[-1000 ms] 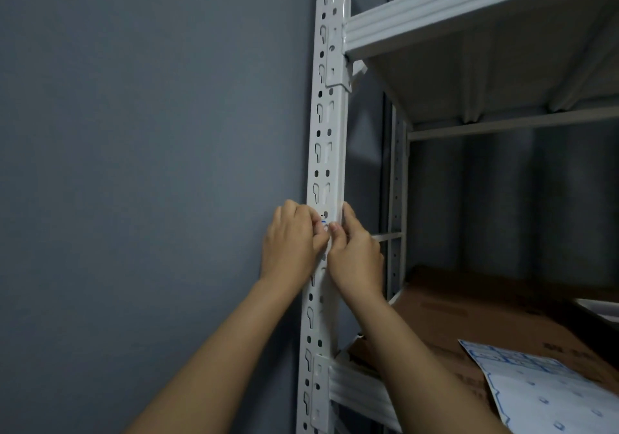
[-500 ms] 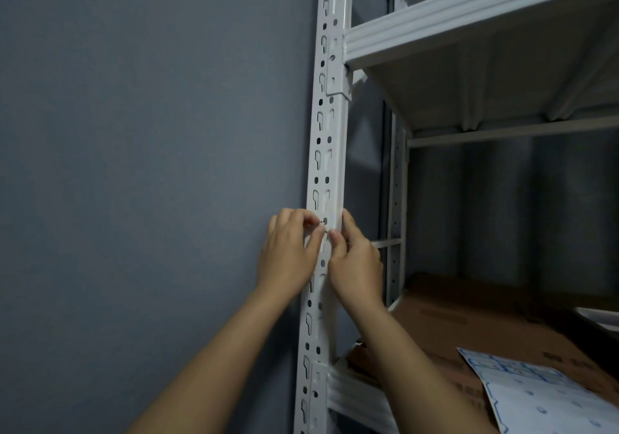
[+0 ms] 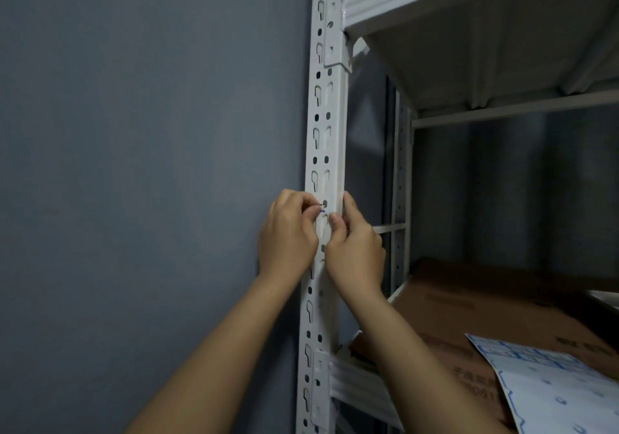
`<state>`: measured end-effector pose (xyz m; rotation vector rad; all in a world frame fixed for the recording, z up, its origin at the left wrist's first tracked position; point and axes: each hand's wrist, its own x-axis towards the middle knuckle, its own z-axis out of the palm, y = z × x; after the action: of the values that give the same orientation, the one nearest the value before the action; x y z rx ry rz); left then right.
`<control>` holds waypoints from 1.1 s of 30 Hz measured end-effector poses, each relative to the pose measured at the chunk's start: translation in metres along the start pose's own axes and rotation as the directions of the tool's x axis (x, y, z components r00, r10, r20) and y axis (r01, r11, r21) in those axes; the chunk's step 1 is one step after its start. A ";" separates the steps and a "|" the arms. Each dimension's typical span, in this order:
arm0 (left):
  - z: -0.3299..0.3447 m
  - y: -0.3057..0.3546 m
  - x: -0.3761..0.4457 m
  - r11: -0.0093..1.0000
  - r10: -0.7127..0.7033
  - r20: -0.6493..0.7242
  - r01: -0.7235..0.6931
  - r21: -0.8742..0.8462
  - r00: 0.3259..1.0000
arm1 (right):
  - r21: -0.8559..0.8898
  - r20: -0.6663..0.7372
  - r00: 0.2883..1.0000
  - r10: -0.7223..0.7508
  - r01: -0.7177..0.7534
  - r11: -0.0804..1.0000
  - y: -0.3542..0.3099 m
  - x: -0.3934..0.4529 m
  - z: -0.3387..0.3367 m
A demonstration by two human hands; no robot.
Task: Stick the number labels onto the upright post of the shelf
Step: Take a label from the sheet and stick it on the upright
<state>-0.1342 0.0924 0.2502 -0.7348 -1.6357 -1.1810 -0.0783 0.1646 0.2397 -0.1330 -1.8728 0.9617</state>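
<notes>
A small white number label point(image 3: 322, 208) with a blue edge and a dark mark lies against the front of the white perforated steel upright post point(image 3: 326, 139), mostly hidden by fingers; its number cannot be read. The left hand point(image 3: 288, 236) pinches its left edge, and the right hand point(image 3: 355, 249) curls round the post, thumb pressing beside it. On the brown cardboard box point(image 3: 469, 316), which bears unreadable print, lies a white blue-bordered label sheet point(image 3: 552, 386).

Two hands, left point(image 3: 288, 236) and right point(image 3: 356, 249), at centre. Two white posts: one point(image 3: 326, 132) from 12 to 6 o'clock, one point(image 3: 400, 172) behind, toward 3. One label point(image 3: 322, 208) between the hands. One label sheet point(image 3: 552, 386) at 4 o'clock. Two shelves: one point(image 3: 485, 32) at 1 o'clock, one point(image 3: 361, 386) at 5.
</notes>
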 end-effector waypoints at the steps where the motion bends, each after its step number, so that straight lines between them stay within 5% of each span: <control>1: 0.002 0.000 0.000 1.000 -0.003 0.000 0.003 0.012 1.000 | 0.001 -0.001 1.000 0.000 0.000 1.000 0.000 -0.001 0.000; 33: -0.004 0.002 -0.007 1.000 -0.002 -0.036 0.002 0.017 0.999 | 0.060 0.012 1.000 0.013 -0.013 0.998 -0.001 -0.002 -0.005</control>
<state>-0.1286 0.0897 0.2447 -0.6973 -1.6153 -1.1736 -0.0728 0.1658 0.2402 -0.1038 -1.8539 1.0287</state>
